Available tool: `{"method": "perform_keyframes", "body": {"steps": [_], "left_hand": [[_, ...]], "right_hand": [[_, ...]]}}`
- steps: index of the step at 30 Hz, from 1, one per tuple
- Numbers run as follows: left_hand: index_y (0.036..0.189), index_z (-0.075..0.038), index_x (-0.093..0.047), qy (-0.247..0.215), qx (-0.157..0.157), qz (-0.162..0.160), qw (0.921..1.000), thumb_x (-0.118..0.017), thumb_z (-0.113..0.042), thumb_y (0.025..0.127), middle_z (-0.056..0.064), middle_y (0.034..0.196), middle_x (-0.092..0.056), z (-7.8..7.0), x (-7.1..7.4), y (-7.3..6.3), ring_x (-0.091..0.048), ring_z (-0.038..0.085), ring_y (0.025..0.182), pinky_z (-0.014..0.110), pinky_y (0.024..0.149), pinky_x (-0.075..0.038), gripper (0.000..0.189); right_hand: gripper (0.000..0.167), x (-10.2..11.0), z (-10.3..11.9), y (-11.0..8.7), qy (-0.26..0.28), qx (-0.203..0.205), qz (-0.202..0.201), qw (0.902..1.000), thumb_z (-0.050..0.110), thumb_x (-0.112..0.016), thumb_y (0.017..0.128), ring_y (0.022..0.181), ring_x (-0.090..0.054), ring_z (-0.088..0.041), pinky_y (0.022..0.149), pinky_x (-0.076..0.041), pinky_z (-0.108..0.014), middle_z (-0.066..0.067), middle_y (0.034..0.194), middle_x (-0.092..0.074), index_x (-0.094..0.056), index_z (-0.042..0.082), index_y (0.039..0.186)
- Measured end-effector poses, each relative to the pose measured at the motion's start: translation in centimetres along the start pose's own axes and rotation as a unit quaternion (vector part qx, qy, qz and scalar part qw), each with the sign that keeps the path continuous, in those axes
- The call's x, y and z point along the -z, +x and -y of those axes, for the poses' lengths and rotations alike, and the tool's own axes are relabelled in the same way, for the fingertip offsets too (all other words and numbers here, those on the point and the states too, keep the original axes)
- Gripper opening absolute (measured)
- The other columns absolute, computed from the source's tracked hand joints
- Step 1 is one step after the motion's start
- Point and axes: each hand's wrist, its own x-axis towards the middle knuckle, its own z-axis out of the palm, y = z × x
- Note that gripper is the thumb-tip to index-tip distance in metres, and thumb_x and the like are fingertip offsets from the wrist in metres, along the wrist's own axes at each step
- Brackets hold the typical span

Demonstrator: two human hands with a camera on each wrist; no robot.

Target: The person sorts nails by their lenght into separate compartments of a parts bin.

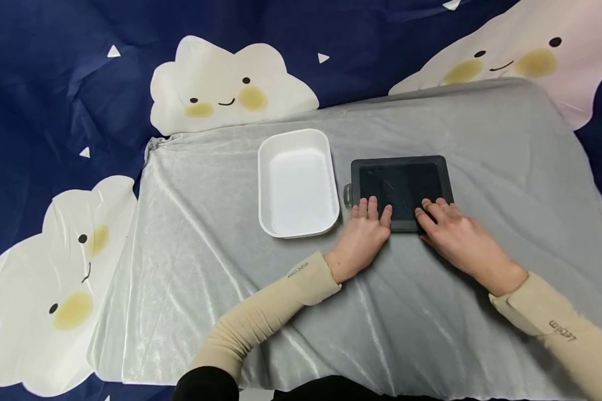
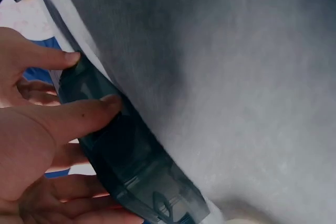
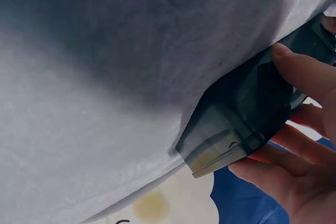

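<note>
A flat black rectangular case (image 1: 403, 178) lies on the grey cloth, its top panel dark and glossy, with a small loop (image 1: 348, 195) on its left side. My left hand (image 1: 359, 239) holds the near left part, fingers over the top. At the near right part my right hand (image 1: 459, 239) grips it in a similar way. Both thumbs are hidden in the head view. In the left wrist view, two thumbs press the near side of the case (image 2: 142, 156). The right wrist view shows the right thumb (image 3: 304, 69) on that side too, with fingers across the top.
Left of the case stands a white rectangular tray (image 1: 301, 192) with rounded corners and nothing visible inside. Wrinkled grey cloth (image 1: 190, 250) covers the table. Behind and to the left hangs a dark blue sheet (image 1: 80, 83) with smiling clouds.
</note>
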Motion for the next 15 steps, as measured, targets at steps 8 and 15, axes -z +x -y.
{"method": "perform_keyframes", "body": {"steps": [8, 15], "left_hand": [[0.142, -0.012, -0.048, 0.000, -0.023, 0.038, 0.9990, -0.043, -0.015, 0.101, 0.023, 0.136, -0.055, -0.2, 0.6, 0.2, -0.058, 0.031, 0.123, 0.038, 0.094, -0.053, 0.042], [0.143, -0.014, -0.047, -0.170, -0.010, 0.057, 0.9837, -0.052, -0.047, 0.097, 0.017, 0.147, -0.045, 3.4, 3.2, -1.1, -0.040, 0.033, 0.139, 0.047, 0.111, -0.038, 0.057]], "right_hand": [[0.056, 0.2, 0.2, -0.2, 0.017, -0.026, 0.017, 0.9994, 0.011, -0.085, 0.064, 0.098, -0.063, -0.049, 0.078, -0.053, -0.055, -0.030, 0.117, -0.060, -0.063, -0.007, 0.113], [0.049, 2.0, -1.6, 0.9, 0.108, -0.071, 0.060, 0.9898, 0.028, -0.080, 0.076, 0.082, -0.066, -0.039, 0.064, -0.053, -0.051, -0.023, 0.112, -0.062, -0.065, -0.002, 0.112]]}}
